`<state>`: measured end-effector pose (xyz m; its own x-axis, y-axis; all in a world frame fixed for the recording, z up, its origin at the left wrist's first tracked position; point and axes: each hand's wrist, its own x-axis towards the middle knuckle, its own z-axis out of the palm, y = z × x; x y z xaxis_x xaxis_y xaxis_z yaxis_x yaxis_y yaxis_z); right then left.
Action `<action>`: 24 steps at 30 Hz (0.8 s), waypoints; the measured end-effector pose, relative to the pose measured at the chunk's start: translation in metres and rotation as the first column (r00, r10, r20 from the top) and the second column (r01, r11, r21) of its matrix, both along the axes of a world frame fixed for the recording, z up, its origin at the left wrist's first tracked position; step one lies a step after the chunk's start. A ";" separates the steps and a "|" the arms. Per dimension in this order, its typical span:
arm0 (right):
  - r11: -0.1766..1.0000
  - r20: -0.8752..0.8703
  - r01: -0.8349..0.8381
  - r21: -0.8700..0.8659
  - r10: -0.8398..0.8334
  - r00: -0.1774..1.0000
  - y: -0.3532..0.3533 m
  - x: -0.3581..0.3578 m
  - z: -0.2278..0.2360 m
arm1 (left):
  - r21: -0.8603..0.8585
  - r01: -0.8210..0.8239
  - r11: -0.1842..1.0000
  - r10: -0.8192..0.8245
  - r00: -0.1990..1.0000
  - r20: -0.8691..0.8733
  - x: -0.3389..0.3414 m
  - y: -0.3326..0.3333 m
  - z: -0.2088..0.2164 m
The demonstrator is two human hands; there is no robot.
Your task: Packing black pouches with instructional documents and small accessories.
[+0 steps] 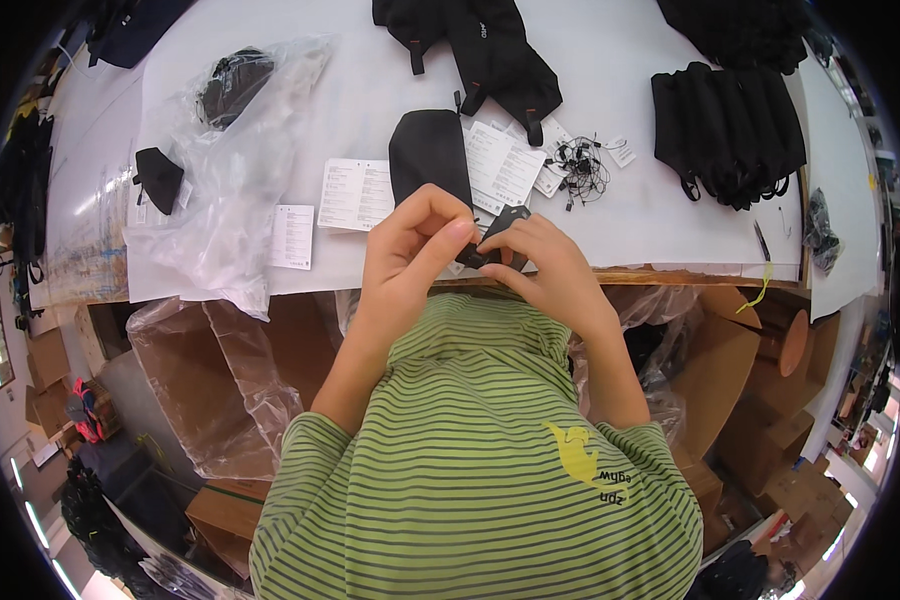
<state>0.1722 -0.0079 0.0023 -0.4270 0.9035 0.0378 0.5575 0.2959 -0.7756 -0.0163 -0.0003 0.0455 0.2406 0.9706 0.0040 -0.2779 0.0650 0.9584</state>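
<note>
At the table's near edge my two hands are close together over a black fabric piece (508,222). My right hand (555,270) is closed on it, with thumb and fingers pinching its edge. The thumb and forefinger of my left hand (405,255) are pinched together right beside it; what they hold, if anything, is too small to make out. Just beyond my left hand lies a black fabric pouch (428,155) with a zip-pull at its far corner. White printed cards (510,165) lie to its right, and another white card (355,193) to its left.
A tangle of black tag cords (582,168) lies right of the cards. Stacked black pouches (730,135) are far right, black bags (480,50) at the back. Clear plastic (220,190) covers the left side, near a small black pouch (159,180). Cardboard boxes (715,365) stand below.
</note>
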 end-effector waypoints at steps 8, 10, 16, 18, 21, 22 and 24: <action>0.988 -0.037 0.152 0.036 -0.151 0.988 -0.013 -0.009 -0.018 | -0.036 0.052 0.998 -0.053 0.998 -0.043 0.000 -0.003 -0.001; 0.977 -0.057 0.208 0.044 -0.205 0.977 -0.016 -0.013 -0.025 | -0.045 0.056 0.997 -0.058 0.997 -0.046 -0.002 -0.004 -0.005; 0.982 -0.028 0.153 0.115 -0.150 0.988 -0.022 -0.021 -0.026 | -0.030 0.042 0.999 -0.043 0.998 -0.037 -0.001 -0.004 -0.008; 0.978 -0.028 0.152 0.144 -0.150 0.988 -0.023 -0.022 -0.031 | -0.032 0.046 0.998 -0.047 0.998 -0.037 -0.002 -0.004 -0.009; 0.972 -0.045 0.165 0.165 -0.160 0.986 -0.025 -0.024 -0.033 | -0.025 0.054 0.998 -0.055 0.998 -0.031 -0.002 -0.005 -0.009; 0.972 -0.062 0.177 0.157 -0.170 0.984 -0.025 -0.025 -0.033 | -0.031 0.050 0.998 -0.051 0.998 -0.023 -0.002 -0.005 -0.009; 0.973 -0.148 0.231 -0.021 -0.231 0.962 -0.026 -0.022 -0.027 | -0.037 0.046 0.998 -0.047 0.999 -0.015 -0.002 -0.004 -0.011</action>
<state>0.1501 -0.0343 -0.0245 -0.1967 0.9771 0.0813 0.4890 0.1696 -0.8556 -0.0181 -0.0046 0.0347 0.2850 0.9579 -0.0351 -0.2591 0.1122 0.9593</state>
